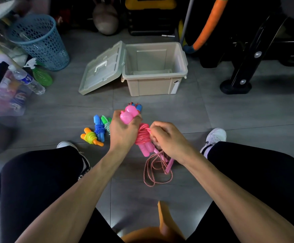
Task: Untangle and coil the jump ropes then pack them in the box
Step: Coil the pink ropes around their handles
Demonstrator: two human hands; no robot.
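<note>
Head view: the left hand (123,130) has its grip wrapped round the pink jump rope (142,135) at the handle tops, the handles' long axis running toward the box (156,71), which stands open just beyond. The right hand (167,137), beside the coil, pinches the pink cord's loose end. Coiled ropes lie left of the bundle; a striped rope (156,171) sprawls nearer the person on the floor.

Green rope (107,124) half hidden behind left hand (123,130).
</note>
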